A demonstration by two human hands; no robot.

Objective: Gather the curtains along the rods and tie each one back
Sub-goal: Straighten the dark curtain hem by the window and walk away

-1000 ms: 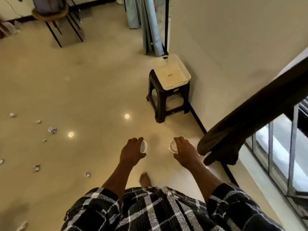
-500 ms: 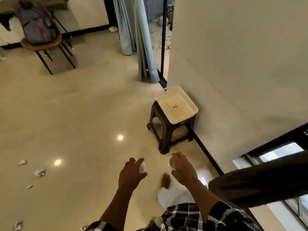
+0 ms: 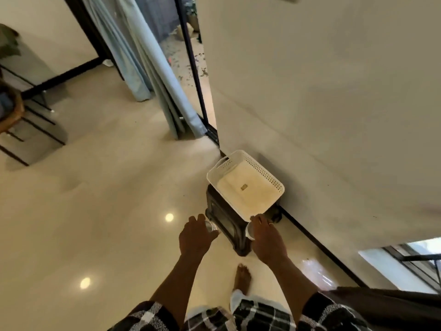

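left hand [image 3: 194,240], right hand [image 3: 267,242] each gripping small whitish round cup [image 3: 211,226]; probably worth dumping those in white perforated plastic basket [image 3: 269,174] before tackling pale-blue fabric curtains [image 3: 143,56]

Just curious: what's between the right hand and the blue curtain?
A white basket on a dark stool, then bare floor to the curtain, in the head view.

Found the basket [image 3: 265,174] on the stool [image 3: 226,225], close beside the wall [image 3: 334,115] at right. Saw the curtains [image 3: 152,75] behind, at the doorway [image 3: 183,51]; a chair [image 3: 14,108] far left. Held left hand [image 3: 194,240] and right hand [image 3: 268,242] just before the stool, a small round object [image 3: 211,226] in each.
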